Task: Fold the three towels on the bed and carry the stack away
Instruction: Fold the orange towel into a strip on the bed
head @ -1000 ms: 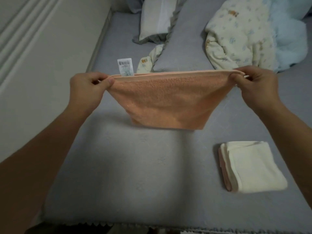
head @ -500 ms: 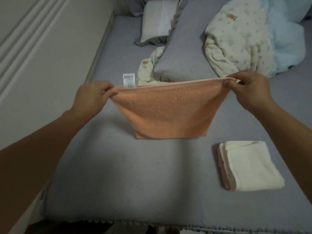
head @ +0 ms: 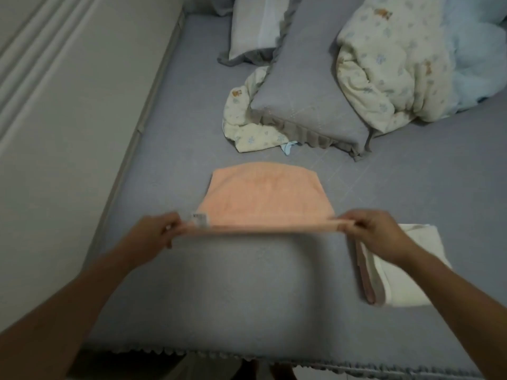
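Observation:
An orange towel [head: 263, 197] lies spread on the grey bed [head: 233, 292], its far part flat on the sheet. My left hand [head: 153, 234] pinches its near left corner, beside a white label [head: 199, 218]. My right hand [head: 375, 231] pinches the near right corner, holding the near edge taut just above the bed. To the right lies a stack of two folded towels, a cream towel [head: 406, 272] on top of a pink towel [head: 365, 275]; my right wrist partly covers it.
A grey pillow [head: 304, 91] and a patterned cream blanket [head: 384, 64] lie at the far side, with a second pillow [head: 255, 26] behind. A pale wall [head: 68, 105] runs along the bed's left side. The bed's scalloped front edge [head: 247, 355] is near me.
The orange towel, held hanging in the air before, has been lowered and laid out on the bed. Both hands moved down and toward me, still pinching its corners.

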The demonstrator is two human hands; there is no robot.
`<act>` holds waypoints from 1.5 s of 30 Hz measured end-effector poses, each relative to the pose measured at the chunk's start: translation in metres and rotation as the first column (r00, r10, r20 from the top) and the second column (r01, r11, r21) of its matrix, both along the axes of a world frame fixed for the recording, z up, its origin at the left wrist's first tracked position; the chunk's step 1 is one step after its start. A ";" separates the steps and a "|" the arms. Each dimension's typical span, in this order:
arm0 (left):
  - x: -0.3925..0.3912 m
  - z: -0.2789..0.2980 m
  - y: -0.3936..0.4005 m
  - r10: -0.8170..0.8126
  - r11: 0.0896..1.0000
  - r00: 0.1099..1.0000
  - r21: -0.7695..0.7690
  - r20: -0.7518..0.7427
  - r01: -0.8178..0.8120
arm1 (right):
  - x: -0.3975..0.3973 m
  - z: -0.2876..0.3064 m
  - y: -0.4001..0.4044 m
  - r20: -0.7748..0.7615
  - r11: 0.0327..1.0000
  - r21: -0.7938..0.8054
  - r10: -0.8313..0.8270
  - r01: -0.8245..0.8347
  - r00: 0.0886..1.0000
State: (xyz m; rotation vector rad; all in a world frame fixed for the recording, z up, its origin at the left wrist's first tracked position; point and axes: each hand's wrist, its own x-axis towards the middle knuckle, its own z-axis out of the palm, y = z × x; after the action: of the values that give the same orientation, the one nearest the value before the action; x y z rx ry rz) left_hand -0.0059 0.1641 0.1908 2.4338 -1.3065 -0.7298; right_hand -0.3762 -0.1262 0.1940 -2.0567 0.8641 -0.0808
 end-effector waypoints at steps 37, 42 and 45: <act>-0.059 -0.228 -0.069 0.089 0.967 0.973 -0.252 0.211 -0.034 | 0.119 -0.223 0.087 -0.197 0.890 -0.443 -0.215 0.109 0.956; -0.099 -0.283 -0.058 -0.357 0.929 0.875 0.028 0.327 0.368 | 0.129 -0.282 0.132 -0.351 0.842 -0.476 0.084 -0.255 0.933; -0.065 -0.306 -0.036 -0.326 0.939 0.858 0.027 0.397 0.344 | 0.094 -0.307 0.099 -0.408 0.826 -0.544 -0.103 -0.151 0.907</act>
State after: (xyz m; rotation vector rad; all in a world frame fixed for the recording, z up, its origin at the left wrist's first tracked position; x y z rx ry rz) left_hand -0.0710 0.1278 -0.1149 2.4245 -1.9140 -0.2724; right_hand -0.2826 -0.0271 -0.1128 -2.7097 1.1829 0.1505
